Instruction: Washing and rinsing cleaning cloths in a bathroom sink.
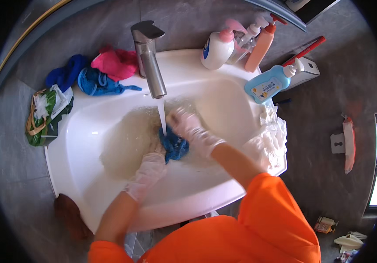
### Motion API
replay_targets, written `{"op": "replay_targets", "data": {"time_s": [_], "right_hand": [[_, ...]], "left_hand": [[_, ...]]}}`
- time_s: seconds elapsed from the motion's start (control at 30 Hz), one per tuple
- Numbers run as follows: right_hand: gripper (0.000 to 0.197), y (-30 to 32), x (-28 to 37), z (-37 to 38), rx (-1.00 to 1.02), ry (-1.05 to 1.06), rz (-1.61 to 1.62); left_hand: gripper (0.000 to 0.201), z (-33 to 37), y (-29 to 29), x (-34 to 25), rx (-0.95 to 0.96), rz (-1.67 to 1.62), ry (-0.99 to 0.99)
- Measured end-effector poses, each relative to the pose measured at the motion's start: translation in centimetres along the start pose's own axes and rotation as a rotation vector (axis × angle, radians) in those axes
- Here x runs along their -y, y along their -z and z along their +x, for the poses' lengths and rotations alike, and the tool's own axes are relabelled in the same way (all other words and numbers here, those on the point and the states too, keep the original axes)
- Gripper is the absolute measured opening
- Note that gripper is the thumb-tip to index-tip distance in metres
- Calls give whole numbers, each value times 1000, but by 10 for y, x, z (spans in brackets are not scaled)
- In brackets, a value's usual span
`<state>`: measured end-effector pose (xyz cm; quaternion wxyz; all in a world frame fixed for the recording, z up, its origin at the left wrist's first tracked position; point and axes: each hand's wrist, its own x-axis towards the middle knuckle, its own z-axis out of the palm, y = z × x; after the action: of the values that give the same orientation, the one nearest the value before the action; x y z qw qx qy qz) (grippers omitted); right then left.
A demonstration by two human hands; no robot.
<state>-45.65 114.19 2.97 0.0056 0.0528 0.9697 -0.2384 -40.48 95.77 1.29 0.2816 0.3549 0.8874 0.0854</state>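
1. Blue cloth (176,147): in the basin of the white sink (76,149), below the faucet (149,65); the water stream (161,115) meets its upper left part. Cloudy water (120,147) lies around it.
2. Left hand (153,158), in a translucent glove: fingers in the water, against the cloth's left edge. Whether they pinch it cannot be told.
3. Right hand (187,126), gloved likewise: fingers curled, blurred, just right of the stream at the cloth's upper edge. Grip on the cloth cannot be told.
4. Judgement, step in hand: wetting or rinsing the cloth under the flow. Best done with one hand anchoring an edge while the other turns and kneads fresh folds into the stream.
5. Caution: wet gloves probably slip; squeeze low to limit splashing toward the pink cloth (116,64) on the rim.
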Motion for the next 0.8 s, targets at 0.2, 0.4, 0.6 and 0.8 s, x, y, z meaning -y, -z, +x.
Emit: {"op": "replay_targets", "data": {"time_s": [0.2,0.4,0.6,0.8], "right_hand": [[30,55,-70,-38,-336,168,30],[81,16,-10,-54,13,-92,-272],[38,25,39,-70,182,61,200],[36,-11,-14,-31,-109,207,129]], "left_hand": [[95,-47,70,-11,14,-243,-164],[120,-15,43,-11,116,38,-48],[84,29,-23,0,-2,-274,40],[82,32,-16,-28,56,149,159]]}}
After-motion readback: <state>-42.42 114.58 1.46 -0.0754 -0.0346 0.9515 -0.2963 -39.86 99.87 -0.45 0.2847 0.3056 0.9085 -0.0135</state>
